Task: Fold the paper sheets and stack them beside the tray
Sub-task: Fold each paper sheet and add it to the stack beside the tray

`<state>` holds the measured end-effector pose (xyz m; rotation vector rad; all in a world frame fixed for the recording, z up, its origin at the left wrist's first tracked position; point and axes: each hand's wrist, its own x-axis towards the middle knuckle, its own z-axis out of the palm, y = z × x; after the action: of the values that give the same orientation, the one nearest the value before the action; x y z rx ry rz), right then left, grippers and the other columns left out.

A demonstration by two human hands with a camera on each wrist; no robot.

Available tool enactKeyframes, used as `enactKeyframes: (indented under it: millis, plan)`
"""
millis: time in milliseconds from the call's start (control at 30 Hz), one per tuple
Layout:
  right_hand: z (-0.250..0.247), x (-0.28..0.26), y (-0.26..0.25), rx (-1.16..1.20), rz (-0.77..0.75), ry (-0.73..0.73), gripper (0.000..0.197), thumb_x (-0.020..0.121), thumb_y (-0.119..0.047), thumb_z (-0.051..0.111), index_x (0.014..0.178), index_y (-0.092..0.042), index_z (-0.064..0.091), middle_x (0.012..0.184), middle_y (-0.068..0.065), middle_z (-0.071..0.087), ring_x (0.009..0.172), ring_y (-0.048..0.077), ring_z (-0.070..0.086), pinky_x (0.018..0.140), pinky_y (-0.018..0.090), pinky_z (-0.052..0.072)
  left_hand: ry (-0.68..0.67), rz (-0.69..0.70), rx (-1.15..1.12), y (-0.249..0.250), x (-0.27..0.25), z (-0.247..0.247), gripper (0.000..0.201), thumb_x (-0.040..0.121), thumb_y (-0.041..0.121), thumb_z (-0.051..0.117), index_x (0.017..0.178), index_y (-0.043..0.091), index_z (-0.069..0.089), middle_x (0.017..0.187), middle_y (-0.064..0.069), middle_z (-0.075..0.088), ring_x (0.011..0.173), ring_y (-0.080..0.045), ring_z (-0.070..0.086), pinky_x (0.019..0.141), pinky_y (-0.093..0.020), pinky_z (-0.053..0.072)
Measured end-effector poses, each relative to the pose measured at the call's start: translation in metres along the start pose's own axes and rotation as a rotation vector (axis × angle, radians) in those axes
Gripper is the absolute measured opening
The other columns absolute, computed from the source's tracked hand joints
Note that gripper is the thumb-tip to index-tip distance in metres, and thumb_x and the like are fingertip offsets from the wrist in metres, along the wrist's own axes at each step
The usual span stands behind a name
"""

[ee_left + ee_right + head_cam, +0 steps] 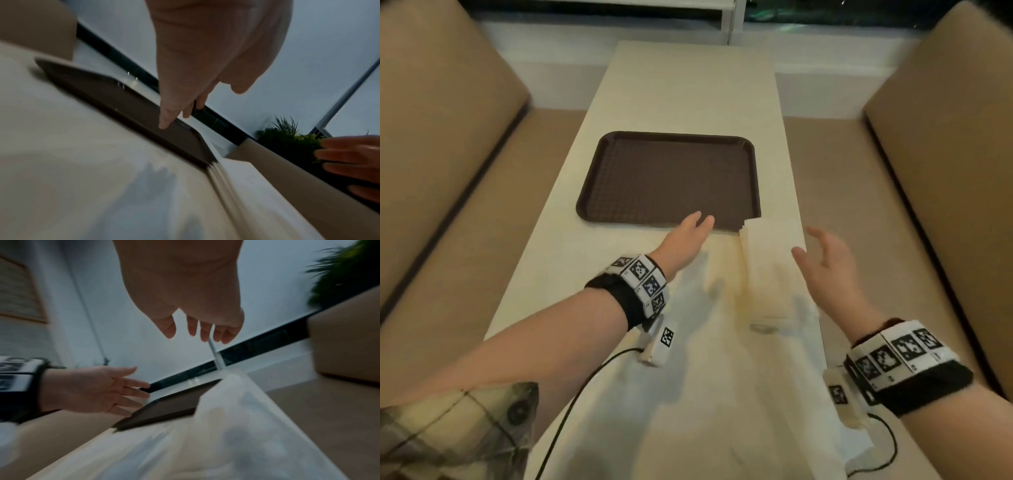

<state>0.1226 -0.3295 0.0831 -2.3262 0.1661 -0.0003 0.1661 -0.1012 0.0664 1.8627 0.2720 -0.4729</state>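
A dark brown tray point(669, 178) lies in the middle of the long pale table. A stack of folded white paper sheets point(770, 270) lies just off the tray's near right corner. A large flat white sheet point(705, 394) is spread on the table near me. My left hand point(688, 236) hovers with straight fingers over the tray's near edge, left of the stack, holding nothing. My right hand point(825, 260) hovers with spread fingers at the stack's right side, also empty. The wrist views show the tray point(127, 104) point(170, 405), the stack's edge point(224, 181) and both empty hands.
Beige bench seats point(441, 192) point(928, 205) flank the table on both sides. A white ledge and dark window run behind the table's far end. Cables point(571, 404) trail from my wrist cameras across the table's near part. A green plant point(287, 134) stands behind the right bench.
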Motion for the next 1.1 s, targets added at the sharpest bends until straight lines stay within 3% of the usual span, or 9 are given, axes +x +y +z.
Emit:
enactKeyframes:
  millis: [133, 300, 467, 600, 733, 833, 933, 1033, 1100]
  plan:
    - [0.032, -0.047, -0.022, -0.23, -0.208, -0.346, 0.033, 0.092, -0.027, 0.06, 0.124, -0.02, 0.059, 0.126, -0.006, 0.056, 0.119, 0.015, 0.048, 0.096, 0.021, 0.034, 0.11, 0.002, 0.242, -0.031, -0.025, -0.063, 0.053, 0.097, 0.045, 0.047, 0.143, 0.02, 0.04, 0.148, 0.0, 0.039, 0.134, -0.018, 0.038, 0.103, -0.029, 0.033]
    - [0.095, -0.094, -0.026, -0.531, -0.16, -0.762, 0.049, 0.088, -0.036, 0.063, 0.132, -0.016, 0.053, 0.13, 0.002, 0.052, 0.119, 0.019, 0.05, 0.097, 0.026, 0.039, 0.113, -0.025, 0.517, -0.075, -0.054, -0.101, 0.043, 0.095, 0.034, 0.056, 0.133, 0.014, 0.052, 0.14, -0.005, 0.049, 0.127, -0.022, 0.047, 0.1, -0.028, 0.037]
    - [0.146, -0.119, -0.031, -0.705, -0.239, -0.723, 0.065, 0.074, -0.06, 0.068, 0.119, -0.015, 0.052, 0.116, 0.002, 0.048, 0.107, 0.023, 0.046, 0.088, 0.035, 0.043, -0.242, -0.046, 0.927, -0.116, -0.077, -0.1, 0.05, 0.085, 0.03, 0.068, 0.131, 0.018, 0.053, 0.132, -0.002, 0.053, 0.12, -0.019, 0.05, 0.093, -0.025, 0.038]
    - [0.167, -0.126, -0.036, -0.823, -0.269, -0.694, 0.061, 0.075, -0.052, 0.072, 0.118, -0.015, 0.051, 0.118, 0.003, 0.045, 0.109, 0.025, 0.043, 0.089, 0.038, 0.04, -0.381, 0.022, 1.105, -0.14, -0.079, -0.088, 0.059, 0.075, 0.04, 0.076, 0.128, 0.024, 0.055, 0.128, -0.002, 0.049, 0.119, -0.023, 0.047, 0.099, -0.034, 0.041]
    - [0.172, -0.12, -0.044, -0.795, -0.224, -0.72, 0.035, 0.083, -0.04, 0.066, 0.11, -0.02, 0.059, 0.11, 0.001, 0.049, 0.107, 0.025, 0.045, 0.086, 0.038, 0.035, -0.403, 0.136, 1.141, -0.15, -0.083, -0.078, 0.045, 0.075, 0.042, 0.075, 0.115, 0.026, 0.06, 0.123, 0.0, 0.048, 0.114, -0.022, 0.041, 0.095, -0.037, 0.041]
    - [0.167, -0.113, -0.053, -0.489, -0.102, -0.676, 0.006, 0.089, -0.03, 0.056, 0.088, -0.024, 0.057, 0.09, -0.004, 0.056, 0.092, 0.021, 0.053, 0.082, 0.035, 0.037, -0.375, 0.191, 1.062, -0.149, -0.081, -0.076, 0.037, 0.081, 0.039, 0.07, 0.112, 0.019, 0.065, 0.125, -0.001, 0.05, 0.117, -0.023, 0.042, 0.098, -0.039, 0.04]
    - [0.155, -0.098, -0.065, -0.182, -0.031, -0.569, 0.011, 0.09, -0.023, 0.055, 0.079, -0.021, 0.058, 0.08, -0.003, 0.059, 0.082, 0.021, 0.057, 0.074, 0.032, 0.045, -0.274, 0.196, 0.751, -0.138, -0.077, -0.092, 0.038, 0.085, 0.034, 0.069, 0.114, 0.01, 0.066, 0.122, -0.004, 0.059, 0.114, -0.021, 0.052, 0.095, -0.029, 0.04]
    - [0.137, -0.083, -0.081, -0.066, -0.067, -0.455, 0.013, 0.093, -0.016, 0.051, 0.083, -0.014, 0.06, 0.077, -0.002, 0.058, 0.076, 0.018, 0.053, 0.06, 0.02, 0.039, -0.15, 0.18, 0.407, -0.12, -0.074, -0.112, 0.024, 0.086, 0.024, 0.07, 0.1, 0.005, 0.069, 0.103, -0.01, 0.07, 0.098, -0.024, 0.064, 0.084, -0.031, 0.048]
    - [0.125, -0.071, -0.091, -0.016, -0.059, -0.465, 0.013, 0.092, -0.01, 0.051, 0.084, -0.014, 0.061, 0.079, -0.002, 0.059, 0.075, 0.016, 0.054, 0.06, 0.021, 0.04, -0.131, 0.151, 0.132, -0.105, -0.075, -0.122, 0.014, 0.088, 0.016, 0.067, 0.099, 0.007, 0.069, 0.101, -0.008, 0.072, 0.094, -0.022, 0.067, 0.086, -0.033, 0.052]
